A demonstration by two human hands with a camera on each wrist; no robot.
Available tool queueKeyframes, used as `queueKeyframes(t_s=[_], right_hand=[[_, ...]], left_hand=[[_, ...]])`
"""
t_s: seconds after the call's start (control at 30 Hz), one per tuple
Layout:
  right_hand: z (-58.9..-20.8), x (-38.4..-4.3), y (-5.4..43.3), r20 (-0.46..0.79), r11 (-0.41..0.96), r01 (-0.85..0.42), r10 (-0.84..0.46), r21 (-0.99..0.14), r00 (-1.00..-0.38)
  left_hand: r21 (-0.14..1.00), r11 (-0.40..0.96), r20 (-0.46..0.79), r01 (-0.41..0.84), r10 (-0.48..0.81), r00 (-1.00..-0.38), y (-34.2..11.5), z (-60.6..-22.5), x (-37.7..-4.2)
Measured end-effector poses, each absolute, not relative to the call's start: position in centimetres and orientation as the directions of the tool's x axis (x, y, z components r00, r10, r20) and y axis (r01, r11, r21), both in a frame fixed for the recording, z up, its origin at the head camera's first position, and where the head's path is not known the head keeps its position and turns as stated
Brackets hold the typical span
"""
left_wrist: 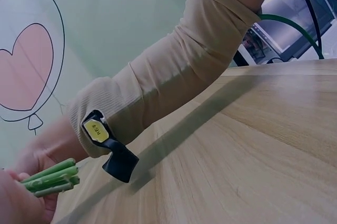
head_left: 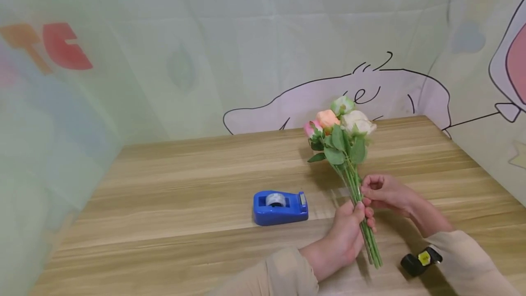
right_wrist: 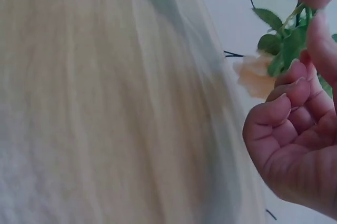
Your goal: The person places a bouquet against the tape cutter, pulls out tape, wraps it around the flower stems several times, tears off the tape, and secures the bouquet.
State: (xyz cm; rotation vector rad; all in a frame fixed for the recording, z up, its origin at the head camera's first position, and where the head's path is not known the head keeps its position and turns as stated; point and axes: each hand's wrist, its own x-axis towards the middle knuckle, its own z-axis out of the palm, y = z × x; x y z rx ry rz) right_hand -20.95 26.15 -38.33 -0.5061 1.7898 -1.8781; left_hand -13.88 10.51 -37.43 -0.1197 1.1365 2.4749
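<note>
My left hand grips the green stems of a bouquet of artificial flowers, holding it tilted above the table. Its heads are a cream flower, a peach one, a pink one and a green-white one, with leaves below. On the stems' far side, my right hand pinches with thumb and forefinger at a glossy clear strip, which looks like tape. The right wrist view shows its other fingers curled. Cut stem ends stick out of the left hand in the left wrist view.
A blue tape dispenser with a clear roll stands on the wooden table, left of the hands. Printed cloth hangs behind and beside the table. A black wrist mount sits at the right cuff.
</note>
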Motion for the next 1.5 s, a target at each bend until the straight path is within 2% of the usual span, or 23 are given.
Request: queueKeyframes(t_s=[0.17,0.3,0.43,0.53,0.83,0.97,1.13,1.33,1.5], right_hand=[[-36.6,-19.7,25.5,-0.057,0.299,-0.065,-0.381,-0.952,-0.923],[-34.9,-18.7,24.9,-0.050,0.459,-0.121,-0.343,-0.880,-0.938],[-33.7,-18.0,24.4,-0.063,0.462,-0.144,-0.403,-0.875,-0.913],[-33.1,-17.4,23.8,-0.082,0.483,-0.135,-0.402,-0.865,-0.912],[-33.5,-16.6,21.5,-0.023,0.641,-0.130,-0.225,-0.757,-0.974],[-34.0,-16.5,21.1,0.022,0.647,-0.137,-0.182,-0.750,-0.983],[-34.5,-16.6,20.7,0.062,0.622,-0.128,-0.127,-0.772,-0.990],[-34.9,-16.5,20.4,0.044,0.622,-0.081,-0.075,-0.779,-0.996],[-35.1,-16.4,20.2,0.030,0.626,-0.056,-0.053,-0.778,-0.998]], left_hand=[[0.714,-0.571,-0.265,-0.405,0.315,-0.911,10.5,-37.5,-13.8],[0.721,-0.562,-0.269,-0.405,0.312,-0.911,10.5,-37.5,-13.7],[0.738,-0.555,-0.244,-0.385,0.313,-0.918,10.5,-37.5,-13.7],[0.775,-0.520,-0.234,-0.359,0.292,-0.927,10.5,-37.6,-13.6],[0.891,-0.352,-0.245,-0.287,0.160,-0.956,10.9,-37.9,-13.3],[0.912,-0.308,-0.237,-0.272,0.146,-0.960,11.0,-37.7,-13.2],[0.912,-0.319,-0.227,-0.256,0.126,-0.966,11.1,-37.5,-13.0],[0.918,-0.296,-0.250,-0.264,0.087,-0.964,11.4,-37.4,-12.8],[0.932,-0.287,-0.213,-0.223,0.068,-0.975,11.4,-37.4,-12.6]])
